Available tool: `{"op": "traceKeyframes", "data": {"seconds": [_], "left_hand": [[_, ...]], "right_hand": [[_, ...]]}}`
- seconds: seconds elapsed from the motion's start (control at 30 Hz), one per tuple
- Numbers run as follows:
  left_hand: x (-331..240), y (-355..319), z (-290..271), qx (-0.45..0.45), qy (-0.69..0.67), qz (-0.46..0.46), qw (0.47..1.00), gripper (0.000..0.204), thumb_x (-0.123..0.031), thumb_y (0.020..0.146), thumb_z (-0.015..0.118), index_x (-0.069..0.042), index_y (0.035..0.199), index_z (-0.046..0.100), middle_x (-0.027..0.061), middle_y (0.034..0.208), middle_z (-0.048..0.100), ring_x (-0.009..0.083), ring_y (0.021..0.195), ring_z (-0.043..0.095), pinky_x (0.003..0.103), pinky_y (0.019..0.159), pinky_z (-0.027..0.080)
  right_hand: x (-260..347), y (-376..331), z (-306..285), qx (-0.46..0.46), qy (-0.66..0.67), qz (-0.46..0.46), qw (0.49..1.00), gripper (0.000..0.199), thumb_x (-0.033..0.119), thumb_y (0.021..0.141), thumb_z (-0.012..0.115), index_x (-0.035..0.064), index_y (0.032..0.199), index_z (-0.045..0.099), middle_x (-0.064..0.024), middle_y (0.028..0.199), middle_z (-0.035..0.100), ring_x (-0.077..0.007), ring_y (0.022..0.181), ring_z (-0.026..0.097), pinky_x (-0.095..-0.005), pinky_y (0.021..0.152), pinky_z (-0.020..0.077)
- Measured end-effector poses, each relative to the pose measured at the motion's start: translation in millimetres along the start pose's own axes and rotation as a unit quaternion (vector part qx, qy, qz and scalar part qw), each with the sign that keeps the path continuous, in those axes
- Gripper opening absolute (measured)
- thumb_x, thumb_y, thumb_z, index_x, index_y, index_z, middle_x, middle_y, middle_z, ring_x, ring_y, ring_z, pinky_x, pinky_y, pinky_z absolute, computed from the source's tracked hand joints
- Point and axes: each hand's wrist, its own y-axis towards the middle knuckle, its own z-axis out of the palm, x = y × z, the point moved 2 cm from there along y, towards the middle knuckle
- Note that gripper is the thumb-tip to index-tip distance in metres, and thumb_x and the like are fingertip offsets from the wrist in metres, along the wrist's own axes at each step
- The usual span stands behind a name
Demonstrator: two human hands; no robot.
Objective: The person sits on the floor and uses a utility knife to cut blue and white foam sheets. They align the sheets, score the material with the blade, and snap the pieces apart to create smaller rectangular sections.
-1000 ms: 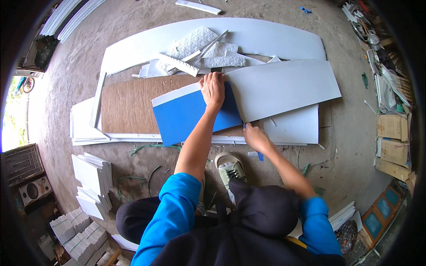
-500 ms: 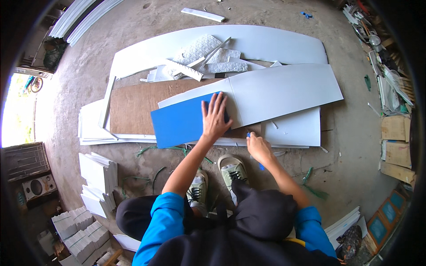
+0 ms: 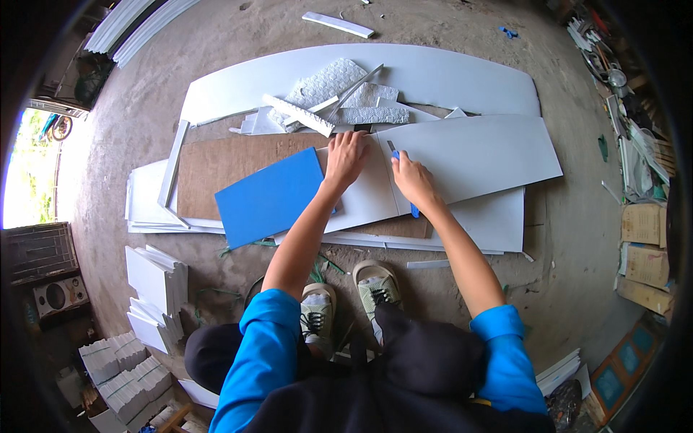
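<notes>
My left hand (image 3: 346, 162) is at the far edge of a long white sheet (image 3: 480, 155), its fingers bent over that edge. A straight line crosses the sheet just right of this hand. In my right hand (image 3: 413, 177) is a blue utility knife (image 3: 415, 210), gripped with its blade pointing away from me. The blade lies over the sheet, close to the line; whether it touches cannot be seen. A blue rectangular panel (image 3: 271, 196) lies tilted to the left, partly behind my left forearm, over a brown board (image 3: 206, 177).
White foam scraps and strips (image 3: 325, 85) lie beyond the sheet on a large white panel (image 3: 462, 68). Stacked white pieces (image 3: 155, 281) stand at the left, above bundled white pieces (image 3: 137, 382). Cardboard boxes (image 3: 644, 224) line the right side. Green twine lies near my shoes (image 3: 379, 285).
My left hand has gone from the blue panel to the white sheet's far edge. The blue panel has shifted left. My right hand has carried the knife forward from the near edge onto the sheet.
</notes>
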Motion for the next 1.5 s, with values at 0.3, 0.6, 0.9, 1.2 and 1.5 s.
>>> {"op": "traceKeyframes", "data": {"seconds": [0.3, 0.6, 0.9, 1.2, 1.5], "left_hand": [[22.9, 21.4, 15.8, 0.134, -0.128, -0.087, 0.979, 0.046, -0.041, 0.073, 0.062, -0.008, 0.104, 0.053, 0.0123, 0.103, 0.056, 0.0258, 0.101, 0.050, 0.042, 0.089, 0.023], [13.7, 25.7, -20.0, 0.053, -0.157, 0.009, 0.986, 0.056, -0.040, 0.066, 0.070, -0.006, 0.104, 0.049, 0.0129, 0.100, 0.055, 0.0258, 0.100, 0.048, 0.040, 0.087, 0.024], [-18.4, 30.1, -76.7, -0.109, -0.049, 0.039, 0.992, 0.042, -0.019, 0.063, 0.073, -0.007, 0.096, 0.049, 0.0077, 0.092, 0.056, 0.0253, 0.094, 0.048, 0.042, 0.077, 0.026], [-51.4, 36.3, -110.3, -0.123, -0.015, 0.124, 0.984, 0.033, -0.015, 0.065, 0.070, -0.008, 0.092, 0.051, 0.0050, 0.090, 0.054, 0.0238, 0.093, 0.047, 0.041, 0.076, 0.026], [-62.7, 27.3, -112.1, -0.088, 0.112, 0.142, 0.980, 0.030, -0.021, 0.072, 0.065, -0.008, 0.094, 0.050, 0.0047, 0.092, 0.053, 0.0238, 0.097, 0.046, 0.047, 0.078, 0.028]], "right_hand": [[9.6, 16.1, 3.0, -0.040, -0.039, -0.034, 0.998, 0.028, 0.026, 0.091, 0.037, 0.0006, 0.093, 0.046, -0.0215, 0.062, 0.058, -0.0383, 0.059, 0.060, -0.0458, 0.054, 0.0485], [30.7, 13.2, -20.8, -0.108, -0.088, -0.071, 0.988, 0.025, 0.025, 0.090, 0.040, 0.0015, 0.094, 0.048, -0.0175, 0.055, 0.057, -0.0347, 0.051, 0.059, -0.0427, 0.048, 0.0486], [70.4, -3.4, -69.3, -0.172, -0.086, -0.133, 0.972, 0.023, 0.023, 0.088, 0.042, 0.0021, 0.096, 0.048, -0.0170, 0.051, 0.056, -0.0332, 0.050, 0.059, -0.0407, 0.045, 0.0481], [72.6, -26.1, -83.1, -0.197, -0.057, -0.123, 0.971, 0.019, 0.025, 0.090, 0.042, 0.0065, 0.094, 0.046, -0.0156, 0.050, 0.054, -0.0337, 0.051, 0.059, -0.0418, 0.042, 0.0457], [61.1, -45.3, -81.8, -0.185, 0.002, -0.078, 0.980, 0.021, 0.026, 0.092, 0.038, 0.0066, 0.100, 0.041, -0.0172, 0.052, 0.054, -0.0374, 0.052, 0.057, -0.0442, 0.041, 0.0438]]}}
